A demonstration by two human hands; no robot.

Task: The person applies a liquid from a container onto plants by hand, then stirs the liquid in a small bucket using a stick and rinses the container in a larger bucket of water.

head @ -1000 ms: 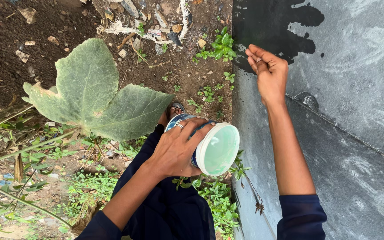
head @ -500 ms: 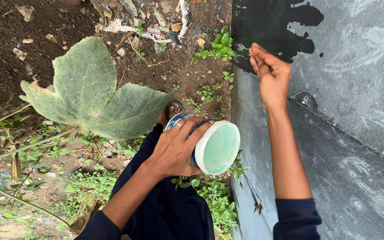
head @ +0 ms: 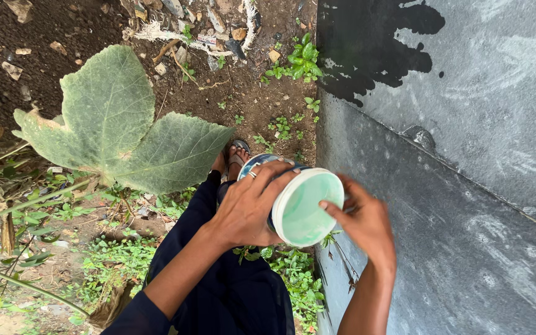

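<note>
Wrapping its grip around a round tub at picture centre, the left hand tilts the pale green inside toward the right hand, whose narrowly pinched fingers rest on the rim at 3 o'clock.

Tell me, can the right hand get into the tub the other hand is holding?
Probably yes. The right hand is at the rim of the open tub, with nothing over the mouth, while the left hand grips it.
</note>
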